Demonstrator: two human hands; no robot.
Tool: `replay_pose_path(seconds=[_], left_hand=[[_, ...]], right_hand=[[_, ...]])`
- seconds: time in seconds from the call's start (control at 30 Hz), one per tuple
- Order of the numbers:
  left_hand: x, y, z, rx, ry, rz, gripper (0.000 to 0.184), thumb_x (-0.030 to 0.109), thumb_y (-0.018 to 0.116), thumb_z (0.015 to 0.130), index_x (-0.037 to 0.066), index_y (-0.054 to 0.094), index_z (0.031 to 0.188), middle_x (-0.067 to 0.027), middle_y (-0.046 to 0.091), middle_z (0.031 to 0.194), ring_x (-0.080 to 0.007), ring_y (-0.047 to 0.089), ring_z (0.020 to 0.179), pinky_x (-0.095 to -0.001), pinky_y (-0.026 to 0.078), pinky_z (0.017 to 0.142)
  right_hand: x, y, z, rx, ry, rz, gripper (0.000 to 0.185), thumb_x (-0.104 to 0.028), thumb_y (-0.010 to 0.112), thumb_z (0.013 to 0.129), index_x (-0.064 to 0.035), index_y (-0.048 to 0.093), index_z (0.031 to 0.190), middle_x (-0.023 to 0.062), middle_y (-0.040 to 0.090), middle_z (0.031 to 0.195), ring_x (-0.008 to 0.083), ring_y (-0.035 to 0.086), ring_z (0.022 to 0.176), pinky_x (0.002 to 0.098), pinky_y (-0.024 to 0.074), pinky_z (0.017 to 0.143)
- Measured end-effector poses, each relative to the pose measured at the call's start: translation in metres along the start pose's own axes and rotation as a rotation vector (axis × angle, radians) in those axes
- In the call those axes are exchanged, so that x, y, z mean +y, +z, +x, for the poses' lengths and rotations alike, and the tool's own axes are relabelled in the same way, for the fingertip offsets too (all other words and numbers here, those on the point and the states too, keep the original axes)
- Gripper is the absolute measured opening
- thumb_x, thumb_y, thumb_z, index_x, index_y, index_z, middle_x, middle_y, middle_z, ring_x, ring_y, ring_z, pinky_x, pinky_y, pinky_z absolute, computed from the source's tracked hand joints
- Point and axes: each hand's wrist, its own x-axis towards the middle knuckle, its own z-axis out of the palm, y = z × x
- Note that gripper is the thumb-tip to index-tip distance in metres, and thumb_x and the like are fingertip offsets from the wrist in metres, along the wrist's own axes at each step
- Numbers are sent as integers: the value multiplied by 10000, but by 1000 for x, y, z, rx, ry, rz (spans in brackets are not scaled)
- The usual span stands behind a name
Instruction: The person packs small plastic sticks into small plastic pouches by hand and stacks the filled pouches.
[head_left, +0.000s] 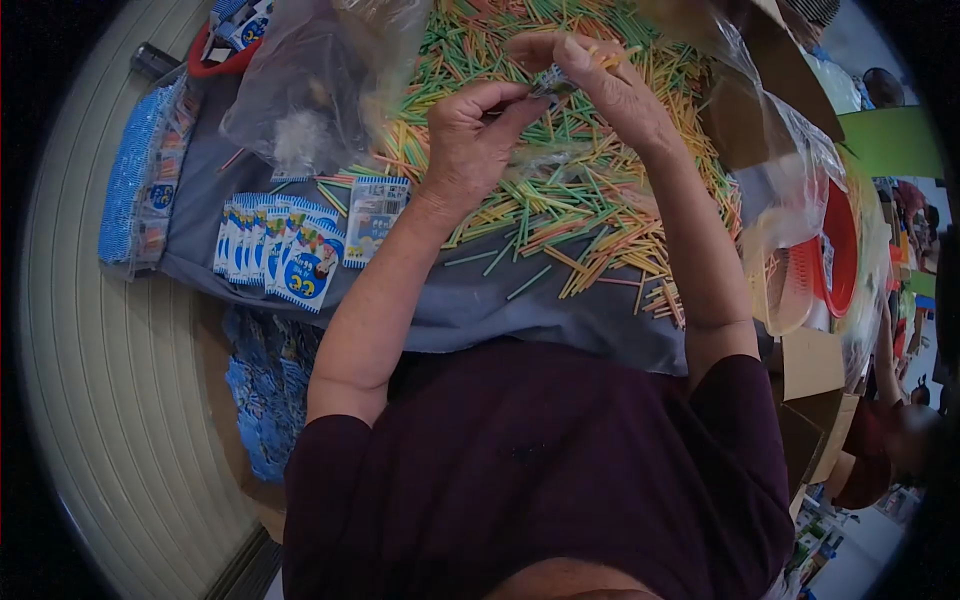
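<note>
Above a heap of thin coloured sticks [560,200] in green, yellow, orange and pink, both hands meet. My left hand [468,140] is closed, with thumb and fingertips pinching a small printed packet [550,80]. On the packet's other side is my right hand [618,95], fingers bent, with a few yellow-orange sticks [618,58] held at its thumb and fingers. The packet's opening is too small to make out. Left of the heap, several blue-and-white printed packets [310,265] lie in an overlapping row, beside a paler packet [376,215] lying flat.
A clear plastic bag [310,90] lies at the upper left, near a red basket [215,68] of packets. A packed bag [150,180] stands at the left edge. At right are a cardboard box [780,80], a red basket [840,255] and another person [865,460].
</note>
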Motion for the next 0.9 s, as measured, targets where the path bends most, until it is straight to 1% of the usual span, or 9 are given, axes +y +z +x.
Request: replay_pose_path(seconds=[0.13,0.37,0.43,0.57,0.63,0.7,0.73,0.83,0.9], left_hand=[[-1,0,5,16,-209,-206,158,53,679,897,-9,699,1040,-66,707,958,-104,665,827,-263,585,755],[-12,-8,9,8,-151,-277,179,53,682,892,-13,689,1058,-60,706,953,-110,666,838,-275,590,763],[-10,-8,3,-87,-29,28,206,44,697,872,-15,684,1070,-52,704,946,-99,655,838,-263,578,779],[-9,-9,-11,24,46,201,218,42,731,836,14,695,1049,-14,698,876,-62,615,758,-236,498,655],[2,-22,-23,87,13,278,206,44,730,834,18,699,1036,-15,694,838,-62,605,726,-239,477,631],[17,-30,-39,104,272,494,150,53,721,819,1,700,957,-45,651,733,-105,580,665,-279,455,605],[23,-32,-50,133,262,531,87,48,710,794,-9,672,847,-90,585,670,-177,558,658,-322,435,606],[35,-47,-83,104,325,665,104,60,709,784,-4,629,767,-99,557,651,-214,538,672,-363,421,613],[53,-69,-109,56,154,710,153,105,721,801,3,619,747,-84,513,627,-209,498,663,-355,410,624]], right_hand=[[0,-2,5,38,-25,101,448,-368,389,1033,-39,656,1179,46,664,1122,131,580,1027,315,450,897],[14,3,1,77,-96,143,256,-161,524,994,-34,670,1163,29,676,1083,96,586,970,266,469,848],[18,10,-7,35,-76,121,226,-26,597,938,-25,678,1149,35,688,1039,93,616,911,241,496,810],[2,21,-12,155,86,149,262,11,616,911,43,647,1170,104,688,1052,153,650,945,280,516,870],[-16,31,-19,148,-19,371,292,41,649,872,44,635,1164,88,690,986,157,649,958,276,526,841],[-15,35,-31,66,63,403,267,66,655,855,63,641,1122,94,690,971,163,653,949,279,531,842],[-13,33,-32,21,127,392,243,91,662,838,82,647,1080,100,691,956,168,658,941,282,537,844],[-9,48,-40,-221,57,454,211,101,661,832,69,653,1041,94,697,916,145,673,847,278,555,777],[-22,66,-44,-233,76,468,197,65,687,828,38,672,1022,63,699,870,121,670,822,265,550,755]])
